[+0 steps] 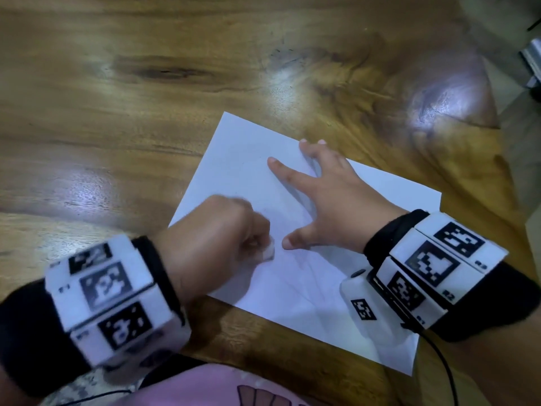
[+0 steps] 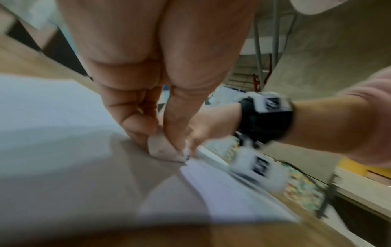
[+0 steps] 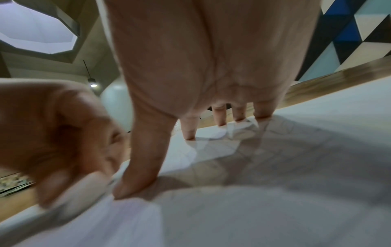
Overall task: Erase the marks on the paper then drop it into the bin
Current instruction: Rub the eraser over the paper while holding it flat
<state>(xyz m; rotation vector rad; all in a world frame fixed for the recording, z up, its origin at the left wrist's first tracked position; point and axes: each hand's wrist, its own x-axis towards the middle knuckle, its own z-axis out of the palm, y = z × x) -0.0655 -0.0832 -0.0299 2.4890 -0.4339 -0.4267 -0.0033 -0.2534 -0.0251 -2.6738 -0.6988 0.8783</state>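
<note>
A white sheet of paper (image 1: 336, 303) lies on the wooden table (image 1: 146, 118), with faint pencil lines across it. My left hand (image 1: 222, 238) is curled and pinches a small white eraser (image 1: 269, 251) whose tip touches the paper; the eraser (image 2: 162, 148) shows dark smudges in the left wrist view. My right hand (image 1: 328, 200) lies spread on the sheet with straight fingers, its thumb close to the eraser. In the right wrist view the fingertips (image 3: 189, 135) press the paper (image 3: 275, 200) down, and the left hand (image 3: 52, 133) is at the left, blurred.
The table's front edge runs under my wrists, with pink clothing (image 1: 205, 388) below it. A floor area and a metal object (image 1: 532, 63) lie beyond the table's right corner. No bin shows in any view.
</note>
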